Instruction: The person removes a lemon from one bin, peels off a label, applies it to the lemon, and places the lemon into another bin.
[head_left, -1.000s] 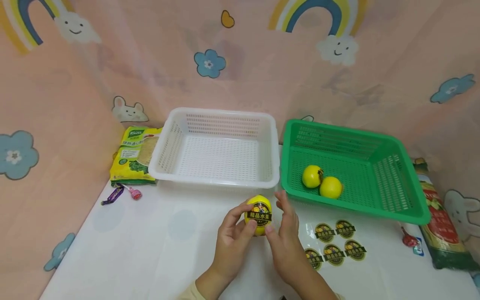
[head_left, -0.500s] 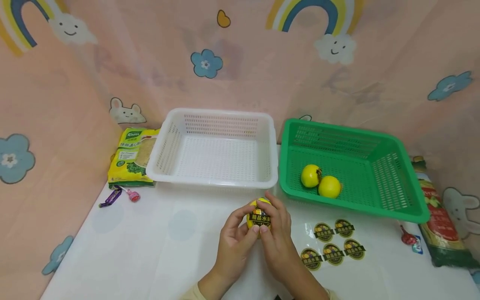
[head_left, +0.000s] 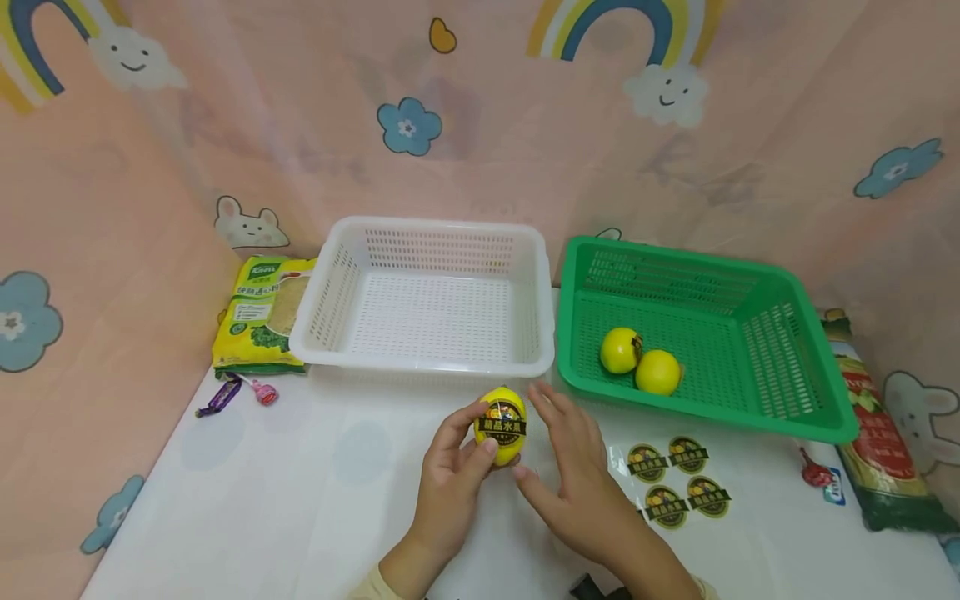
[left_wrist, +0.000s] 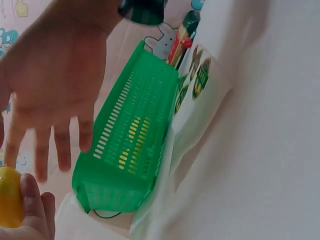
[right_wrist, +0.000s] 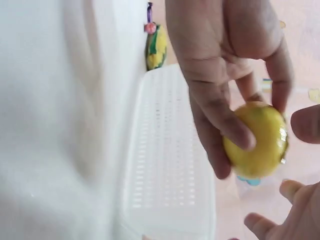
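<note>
My left hand (head_left: 459, 468) grips a yellow fruit (head_left: 501, 427) with a black and gold sticker on its front, just above the table in front of the white basket (head_left: 420, 362). In the right wrist view the left hand's fingers (right_wrist: 220, 112) curl round the fruit (right_wrist: 257, 142). My right hand (head_left: 573, 475) is beside the fruit on its right, fingers spread, holding nothing. Its open palm (left_wrist: 50, 90) fills the left wrist view. A sheet of matching stickers (head_left: 675, 479) lies right of the right hand. Two more yellow fruits (head_left: 639, 360) lie in the green basket (head_left: 810, 417).
The white basket holds nothing. A yellow-green food packet (head_left: 258, 312) and two wrapped sweets (head_left: 240, 392) lie at the left. A red-green packet (head_left: 877, 442) and a small red sweet (head_left: 813, 475) lie at the right. Pink patterned walls close in three sides.
My right hand has come off the fruit and drawn back to the right with fingers spread. The left hand keeps the fruit and has shifted it slightly left.
</note>
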